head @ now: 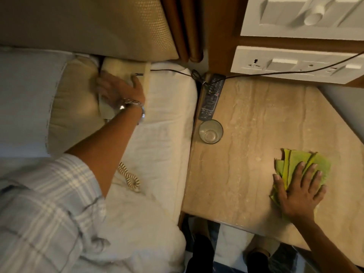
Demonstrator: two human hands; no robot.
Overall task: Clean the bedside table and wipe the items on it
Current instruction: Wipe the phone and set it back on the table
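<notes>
I am pressing my right hand (299,191), fingers spread flat, on the soft green cloth (307,164) lying on the bedside table (256,119); it should slide easily under my palm. My left hand (118,89) is curling around the telephone (120,69) on the bed (167,115), likely light, rigid plastic.

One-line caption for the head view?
Right hand presses cloth on table; left hand rests on phone on bed.

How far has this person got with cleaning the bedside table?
Early to midway. The telephone already sits on the bed, under the left hand. The right hand presses a green cloth flat on the tabletop. The remote and glass remain there, apparently unwiped.
</notes>
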